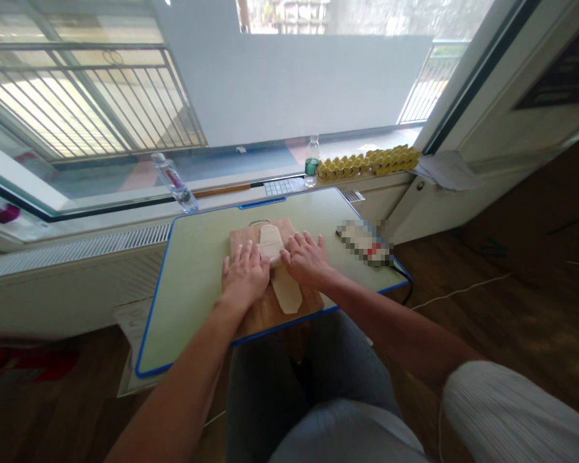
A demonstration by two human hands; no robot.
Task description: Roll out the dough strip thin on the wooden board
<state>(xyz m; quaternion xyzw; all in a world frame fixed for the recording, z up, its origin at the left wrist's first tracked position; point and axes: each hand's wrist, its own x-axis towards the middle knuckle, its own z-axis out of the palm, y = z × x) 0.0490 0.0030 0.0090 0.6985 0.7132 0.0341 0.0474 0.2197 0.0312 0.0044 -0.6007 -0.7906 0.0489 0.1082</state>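
Dough (pixel 288 294) seems mid-shaping on the board (pixel 257 316); left hand (pixel 247 273) and right hand (pixel 309 258) flank it, grip unclear; next move likely wants even pressure

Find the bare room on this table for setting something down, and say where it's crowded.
On the table, the widest bare patch lies between the wooden board and the left edge; a smaller one between the board and the blurred object. The board is crowded: left hand and right hand are both at the dough.
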